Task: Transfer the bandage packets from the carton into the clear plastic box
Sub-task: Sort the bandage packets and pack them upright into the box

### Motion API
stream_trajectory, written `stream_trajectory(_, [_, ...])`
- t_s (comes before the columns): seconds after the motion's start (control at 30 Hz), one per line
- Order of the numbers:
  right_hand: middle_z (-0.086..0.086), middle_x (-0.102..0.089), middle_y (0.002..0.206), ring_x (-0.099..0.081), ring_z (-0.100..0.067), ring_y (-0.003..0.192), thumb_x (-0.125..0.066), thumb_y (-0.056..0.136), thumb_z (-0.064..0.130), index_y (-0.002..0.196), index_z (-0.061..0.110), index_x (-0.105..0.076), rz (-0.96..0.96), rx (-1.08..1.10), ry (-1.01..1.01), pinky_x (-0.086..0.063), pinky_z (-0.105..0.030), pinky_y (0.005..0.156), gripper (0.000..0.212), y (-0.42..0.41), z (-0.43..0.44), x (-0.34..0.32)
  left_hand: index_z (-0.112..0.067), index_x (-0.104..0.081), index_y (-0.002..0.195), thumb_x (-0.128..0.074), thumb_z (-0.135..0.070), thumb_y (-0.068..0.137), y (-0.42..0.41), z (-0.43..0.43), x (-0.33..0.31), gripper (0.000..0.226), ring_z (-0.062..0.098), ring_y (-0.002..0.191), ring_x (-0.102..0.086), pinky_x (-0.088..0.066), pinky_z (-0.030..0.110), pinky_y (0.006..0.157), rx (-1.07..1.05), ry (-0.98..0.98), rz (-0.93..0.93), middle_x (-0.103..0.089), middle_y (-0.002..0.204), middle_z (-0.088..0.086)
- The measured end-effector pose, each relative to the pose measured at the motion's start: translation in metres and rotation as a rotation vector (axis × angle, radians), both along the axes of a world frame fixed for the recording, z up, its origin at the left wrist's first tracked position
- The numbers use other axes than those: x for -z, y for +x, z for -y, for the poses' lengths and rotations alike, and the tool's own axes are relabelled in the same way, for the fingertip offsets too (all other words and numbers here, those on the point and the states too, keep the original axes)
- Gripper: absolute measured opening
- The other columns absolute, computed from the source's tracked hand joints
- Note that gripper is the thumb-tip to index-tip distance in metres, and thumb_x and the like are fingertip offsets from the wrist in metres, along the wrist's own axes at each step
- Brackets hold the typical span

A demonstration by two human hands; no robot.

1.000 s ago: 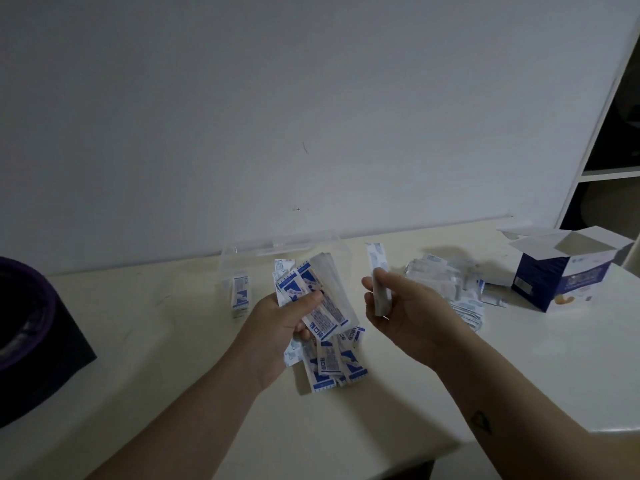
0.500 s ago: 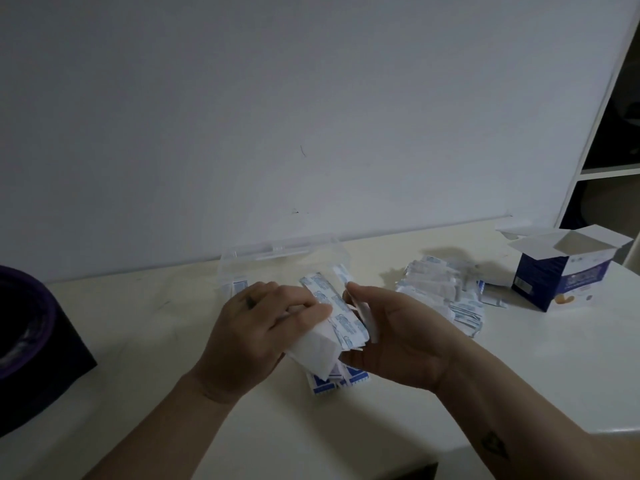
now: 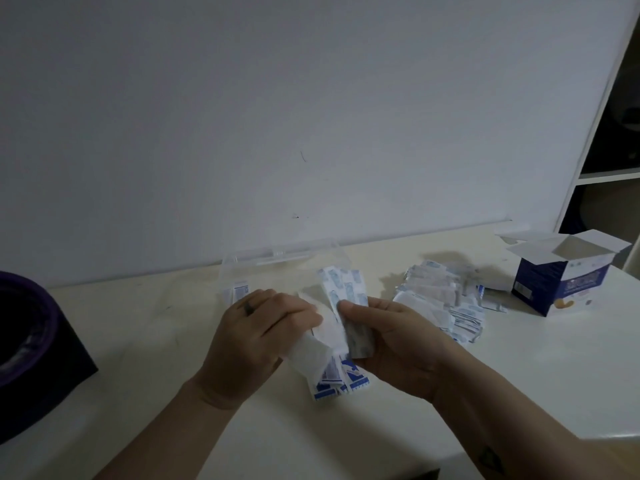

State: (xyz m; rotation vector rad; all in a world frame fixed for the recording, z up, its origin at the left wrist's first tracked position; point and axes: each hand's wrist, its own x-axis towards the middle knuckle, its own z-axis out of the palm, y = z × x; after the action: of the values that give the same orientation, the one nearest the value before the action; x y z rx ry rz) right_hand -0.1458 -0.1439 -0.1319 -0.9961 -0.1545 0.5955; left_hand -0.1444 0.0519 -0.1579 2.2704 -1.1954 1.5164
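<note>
One camera, worn on the person's head, faces forward and down at the table (image 3: pixel 145 341) from close range, so the left hand (image 3: pixel 258 336) and right hand (image 3: pixel 398 341) sit low in the middle. Past the fingers (image 3: pixel 291 308) rises the wall (image 3: pixel 311 116); the carton (image 3: pixel 561 282) lies well right of them, at the view's edge.

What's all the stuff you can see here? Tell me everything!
Table: one, cream, under everything.
Clear plastic box: one, see-through, by the wall, behind the hands.
Carton: one, blue and white, open, far right.
Loose bandage packets: a pile, white and blue, between carton and hands.
Held bandage packets: a bundle, white and blue, in both hands.
Dark purple round thing: one, left edge.
Shelf: one, white, top right.
Left hand: grips the bundle.
Right hand: grips the bundle.
</note>
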Motion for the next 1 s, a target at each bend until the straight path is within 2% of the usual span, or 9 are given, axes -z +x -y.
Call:
stream_trajectory(0.1, [-0.007, -0.073, 0.077, -0.069, -0.014, 0.065, -0.051, 0.091, 0.007, 0.105, 0.002, -0.06, -0.017, 0.147, 0.001, -0.056, -0.026, 0.058, 0.017, 0.007, 0.007, 0.002, -0.016, -0.058, 0.094, -0.065, -0.008, 0.081, 0.0, 0.004, -0.003, 0.016, 0.01, 0.082, -0.058, -0.047, 0.018, 0.076, 0.046, -0.207, -0.182, -0.057, 0.092, -0.004])
stream_trajectory(0.2, [-0.005, -0.07, 0.073, -0.067, -0.012, 0.062, -0.051, 0.092, 0.009, 0.105, 0.003, -0.057, -0.009, 0.213, 0.063, -0.055, -0.023, 0.058, 0.016, 0.012, 0.014, 0.001, -0.015, -0.063, 0.073, -0.071, -0.013, 0.081, -0.004, 0.019, -0.019, 0.012, 0.003, 0.062, -0.059, -0.042, 0.01, 0.059, -0.021, -0.785, -0.579, -0.066, 0.066, -0.009])
stream_trajectory(0.27, [-0.006, -0.063, 0.072, -0.061, -0.012, 0.061, -0.052, 0.092, 0.011, 0.1, 0.004, -0.057, 0.016, 0.218, 0.066, -0.052, -0.022, 0.057, 0.012, 0.014, 0.015, -0.002, -0.019, -0.061, 0.066, -0.073, -0.013, 0.078, 0.002, 0.022, -0.021, 0.019, 0.003, 0.047, -0.053, -0.042, 0.015, 0.053, -0.045, -1.063, -0.942, -0.061, 0.05, -0.011])
stream_trajectory(0.37, [-0.005, -0.056, 0.076, -0.055, -0.014, 0.066, -0.051, 0.092, 0.017, 0.093, 0.008, -0.057, 0.087, 0.212, 0.027, -0.048, -0.024, 0.06, 0.011, 0.011, 0.012, -0.005, -0.012, -0.059, 0.063, -0.075, -0.016, 0.073, 0.005, 0.019, -0.018, 0.019, 0.018, 0.05, -0.045, -0.04, 0.026, 0.054, 0.036, -1.161, -1.273, -0.053, 0.055, 0.005])
stream_trajectory(0.53, [0.001, -0.07, 0.082, -0.064, -0.01, 0.074, -0.042, 0.098, 0.026, 0.094, 0.014, -0.062, 0.468, 0.157, -0.388, -0.049, -0.021, 0.067, 0.024, -0.008, -0.004, -0.009, -0.003, -0.065, 0.073, -0.068, -0.007, 0.078, -0.001, 0.031, -0.02, 0.007, 0.014, 0.041, -0.043, -0.035, 0.018, 0.035, 0.151, -1.215, -1.423, -0.055, 0.048, 0.003])
stream_trajectory(0.6, [-0.002, -0.07, 0.091, -0.065, -0.006, 0.076, -0.044, 0.097, 0.026, 0.103, 0.012, -0.063, 0.556, 0.119, -0.492, -0.051, -0.018, 0.067, 0.024, -0.014, -0.014, -0.006, 0.004, -0.067, 0.088, -0.062, -0.005, 0.081, -0.003, 0.037, -0.023, 0.013, 0.018, 0.049, -0.051, -0.042, 0.02, 0.039, 0.229, -1.285, -1.514, -0.064, 0.062, 0.01])
stream_trajectory(0.73, [-0.005, -0.072, 0.094, -0.07, -0.018, 0.083, -0.053, 0.094, 0.022, 0.1, 0.019, -0.067, 0.597, 0.173, -0.546, -0.058, -0.034, 0.076, 0.016, -0.015, -0.026, 0.002, 0.003, -0.066, 0.1, -0.043, -0.009, 0.094, -0.008, 0.038, -0.022, 0.027, 0.03, 0.068, -0.067, -0.056, 0.033, 0.055, 0.377, -1.359, -1.632, -0.069, 0.093, 0.022])
stream_trajectory(0.87, [0.005, -0.07, 0.073, -0.067, -0.004, 0.064, -0.055, 0.093, 0.024, 0.084, 0.021, -0.068, 0.541, 0.233, -0.511, -0.051, -0.016, 0.058, 0.016, -0.012, -0.033, 0.005, -0.013, -0.07, 0.098, -0.044, -0.047, 0.09, -0.012, 0.04, -0.023, 0.044, 0.028, 0.079, -0.072, -0.058, 0.042, 0.068, 0.519, -1.434, -1.712, -0.072, 0.1, 0.016])
stream_trajectory(1.0, [-0.007, -0.073, 0.076, -0.069, -0.017, 0.067, -0.059, 0.09, 0.022, 0.084, 0.011, -0.071, 0.498, 0.325, -0.445, -0.057, -0.028, 0.061, 0.018, -0.008, -0.037, 0.007, -0.018, -0.066, 0.101, -0.029, -0.07, 0.08, -0.012, 0.048, -0.02, 0.067, 0.025, 0.081, -0.073, -0.055, 0.039, 0.068, 0.541, -1.624, -1.6, -0.074, 0.094, 0.011])
